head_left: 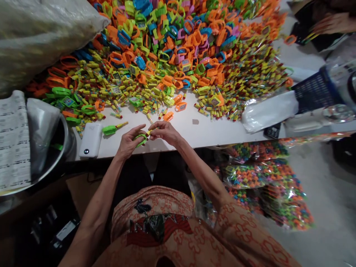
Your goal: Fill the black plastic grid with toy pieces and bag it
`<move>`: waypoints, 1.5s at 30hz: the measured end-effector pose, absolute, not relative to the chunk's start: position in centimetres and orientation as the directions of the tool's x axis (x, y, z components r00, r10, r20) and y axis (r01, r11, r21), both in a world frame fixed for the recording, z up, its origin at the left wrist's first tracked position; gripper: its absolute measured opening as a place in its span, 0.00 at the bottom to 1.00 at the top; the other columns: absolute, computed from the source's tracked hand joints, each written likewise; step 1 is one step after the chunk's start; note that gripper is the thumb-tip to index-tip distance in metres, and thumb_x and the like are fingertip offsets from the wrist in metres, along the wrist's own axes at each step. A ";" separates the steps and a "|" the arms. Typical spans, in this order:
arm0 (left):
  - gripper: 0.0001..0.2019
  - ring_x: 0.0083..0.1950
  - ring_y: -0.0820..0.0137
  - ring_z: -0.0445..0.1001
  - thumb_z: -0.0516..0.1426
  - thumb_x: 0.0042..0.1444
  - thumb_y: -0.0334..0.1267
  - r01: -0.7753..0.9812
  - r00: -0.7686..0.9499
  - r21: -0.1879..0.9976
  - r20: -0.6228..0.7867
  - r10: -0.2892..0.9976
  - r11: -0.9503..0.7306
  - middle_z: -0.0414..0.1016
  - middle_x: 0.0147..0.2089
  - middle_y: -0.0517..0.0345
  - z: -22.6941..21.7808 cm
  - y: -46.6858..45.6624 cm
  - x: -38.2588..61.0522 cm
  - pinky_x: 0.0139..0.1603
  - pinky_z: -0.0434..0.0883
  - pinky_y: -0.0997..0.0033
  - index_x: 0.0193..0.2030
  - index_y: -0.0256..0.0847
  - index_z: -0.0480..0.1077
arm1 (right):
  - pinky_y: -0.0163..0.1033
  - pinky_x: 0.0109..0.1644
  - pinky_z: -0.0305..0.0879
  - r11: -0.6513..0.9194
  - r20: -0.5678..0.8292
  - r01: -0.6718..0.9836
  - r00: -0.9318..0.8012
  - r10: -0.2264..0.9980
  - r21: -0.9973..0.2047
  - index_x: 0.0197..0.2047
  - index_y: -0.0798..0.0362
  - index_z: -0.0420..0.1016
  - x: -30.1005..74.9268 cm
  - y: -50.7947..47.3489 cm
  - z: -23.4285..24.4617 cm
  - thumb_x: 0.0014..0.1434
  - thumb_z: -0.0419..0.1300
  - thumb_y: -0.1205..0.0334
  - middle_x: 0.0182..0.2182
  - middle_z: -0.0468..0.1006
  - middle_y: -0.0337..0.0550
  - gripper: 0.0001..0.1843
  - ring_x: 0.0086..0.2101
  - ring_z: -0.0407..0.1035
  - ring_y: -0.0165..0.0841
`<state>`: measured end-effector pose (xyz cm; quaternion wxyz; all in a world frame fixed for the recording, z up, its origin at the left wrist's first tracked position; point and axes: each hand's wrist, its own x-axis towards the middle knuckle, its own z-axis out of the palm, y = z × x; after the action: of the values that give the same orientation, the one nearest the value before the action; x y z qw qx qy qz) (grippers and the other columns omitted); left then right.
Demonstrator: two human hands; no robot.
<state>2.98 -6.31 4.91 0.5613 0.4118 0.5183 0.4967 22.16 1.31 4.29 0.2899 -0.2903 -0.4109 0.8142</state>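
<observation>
My left hand (130,140) is closed round a green plastic toy watch band (141,139) at the near edge of the white table (194,133). My right hand (164,131) pinches a small yellow candy tube (149,132) against the band. Just left of my hands lies another green band with a yellow tube (112,128) fitted in it. Beyond them spreads a large heap of orange, green and blue toy watches (172,40) and a scatter of yellow candy tubes (244,78).
A white power bank (90,139) lies at the left near a metal bowl (59,155) lined with plastic. A large plastic sack (36,33) sits far left. Filled clear bags (261,181) lie on the floor at right. Another person's hand (332,23) shows top right beside a blue basket (314,91).
</observation>
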 end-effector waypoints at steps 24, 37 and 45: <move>0.18 0.26 0.73 0.66 0.67 0.46 0.51 -0.109 -0.099 0.955 -0.288 0.952 0.277 0.77 0.31 0.57 5.3 -6.7 4.1 0.27 0.62 0.72 0.37 0.39 0.74 | 0.36 0.31 0.74 -0.404 -0.271 -0.239 -0.443 0.854 -0.883 0.33 0.56 0.82 21.1 -0.1 4.6 0.42 0.78 0.45 0.25 0.82 0.40 0.24 0.23 0.73 0.29; 0.13 0.45 0.61 0.78 0.66 0.57 0.50 0.487 -0.066 0.871 0.113 0.991 -0.067 0.81 0.43 0.52 3.2 -7.3 3.0 0.50 0.73 0.63 0.39 0.43 0.79 | 0.34 0.28 0.69 -0.204 -0.165 -0.055 -0.403 0.900 -0.978 0.30 0.54 0.83 20.1 -1.2 4.4 0.52 0.69 0.46 0.23 0.77 0.38 0.18 0.21 0.68 0.26; 0.11 0.53 0.57 0.78 0.65 0.59 0.42 0.581 -0.048 0.808 0.159 0.986 -0.102 0.81 0.50 0.49 2.6 -7.6 2.7 0.57 0.73 0.59 0.48 0.44 0.79 | 0.33 0.24 0.64 -0.092 -0.114 0.069 -0.465 0.878 -0.993 0.29 0.56 0.83 20.1 -0.8 5.2 0.56 0.68 0.43 0.21 0.75 0.38 0.22 0.18 0.65 0.25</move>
<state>2.68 -7.61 2.62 0.2656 0.6367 0.6151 0.3817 20.06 -0.78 5.20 0.3260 -0.4017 -0.5896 0.6203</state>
